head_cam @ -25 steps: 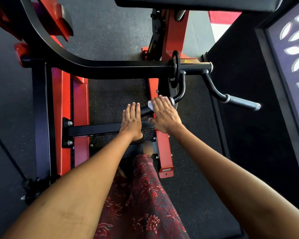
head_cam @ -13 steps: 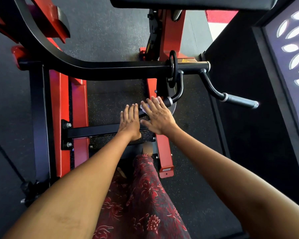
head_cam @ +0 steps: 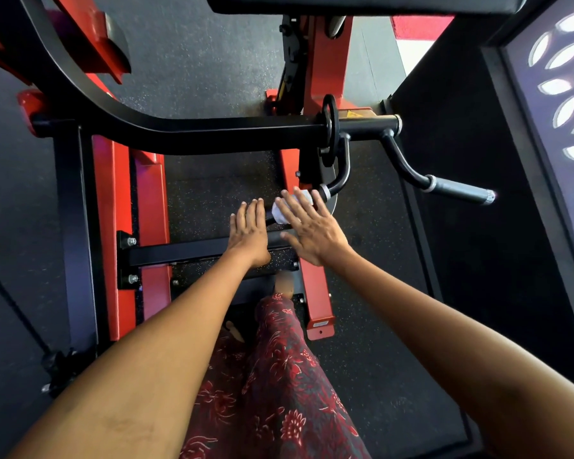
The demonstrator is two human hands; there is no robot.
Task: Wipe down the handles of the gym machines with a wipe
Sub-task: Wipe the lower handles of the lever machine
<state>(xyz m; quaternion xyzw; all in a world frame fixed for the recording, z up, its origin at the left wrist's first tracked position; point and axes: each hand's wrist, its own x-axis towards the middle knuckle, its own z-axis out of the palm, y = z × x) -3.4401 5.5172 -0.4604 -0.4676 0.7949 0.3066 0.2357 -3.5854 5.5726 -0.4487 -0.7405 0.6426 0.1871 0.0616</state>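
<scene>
On near handle (head_cam: pixel 333 185), right hand (head_cam: pixel 312 230) flat over white wipe (head_cam: pixel 279 213), left hand (head_cam: pixel 249 231) open, labels unreadable

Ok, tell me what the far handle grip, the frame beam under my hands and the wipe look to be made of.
Far handle grip: looks like dark rubber or knurled metal, matte, with a bright metal-looking end cap; too small to tell which.
Frame beam: probably steel, glossy red paint with bolt heads.
Wipe: white and crumpled, likely soft cloth or paper, pressed under the right hand.
</scene>
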